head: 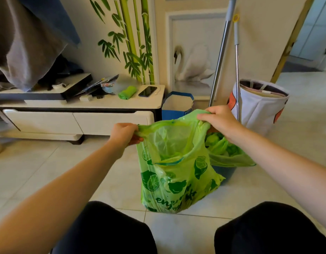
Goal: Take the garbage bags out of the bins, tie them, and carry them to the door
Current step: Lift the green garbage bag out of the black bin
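**Two hands on one bag, and the knot not yet made**

Both hands grip the rim of a light green plastic garbage bag printed with dark green limes (174, 173), which hangs open between them with its bottom resting on the pale tiled floor (48, 173) in front of the person's knees. The left hand (124, 134) is closed around a bunched corner of the rim; the right hand (218, 119) is closed on the opposite corner, slightly higher. The mouth gapes wide, so nothing is tied.

Just behind the bag, partly hidden by the right forearm, sits a blue round bin (225, 172) lined with another green bag (230, 156) that looks full (its liner remains folded over the bin's rim).

By my reading, the task is early: one bag appears to be out and ready for tying, the one in the bin is yet to be lifted, and no bag is near the doorway (312, 33) at the upper right. Tying, the second bag and the carrying all remain.
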Tool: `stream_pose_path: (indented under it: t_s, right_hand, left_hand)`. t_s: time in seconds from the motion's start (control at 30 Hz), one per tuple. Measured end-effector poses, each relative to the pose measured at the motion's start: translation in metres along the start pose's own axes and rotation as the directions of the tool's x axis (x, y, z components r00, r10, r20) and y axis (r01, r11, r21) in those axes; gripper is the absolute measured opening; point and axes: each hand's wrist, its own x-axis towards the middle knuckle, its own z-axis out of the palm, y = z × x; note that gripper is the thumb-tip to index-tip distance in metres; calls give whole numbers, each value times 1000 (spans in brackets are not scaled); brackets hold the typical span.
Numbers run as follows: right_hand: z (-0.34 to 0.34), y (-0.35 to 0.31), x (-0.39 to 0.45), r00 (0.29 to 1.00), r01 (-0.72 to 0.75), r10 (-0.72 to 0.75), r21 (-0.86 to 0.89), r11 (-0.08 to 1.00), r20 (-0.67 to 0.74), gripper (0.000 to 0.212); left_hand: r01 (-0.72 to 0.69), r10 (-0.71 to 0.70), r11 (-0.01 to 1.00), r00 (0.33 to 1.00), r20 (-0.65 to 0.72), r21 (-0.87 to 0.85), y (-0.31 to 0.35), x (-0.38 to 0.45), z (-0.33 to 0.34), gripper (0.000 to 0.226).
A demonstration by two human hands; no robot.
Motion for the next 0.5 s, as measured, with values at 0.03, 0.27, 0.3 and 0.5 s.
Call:
stream_pose_path:
  t_s: [0.03,0.27,0.3,0.5]
  right_hand:
    - [4,10,0,999,-24,25,-27,999,25,14]
    - [20,78,30,971,-209,223,-148,967,86,11]
    - [22,85,36,967,-225,242,-171,959,82,11]
    - [36,120,66,957,-278,289,-258,925,3,14]
  left_hand:
    - [21,-21,1000,1000,4,16,-13,5,-1,17]
    - [94,-94,991,996,-1,91,-73,48,-9,19]
    - [94,-94,990,996,1,102,-78,55,-11,20]
    - [137,-131,986,989,-75,97,-101,100,-28,14]
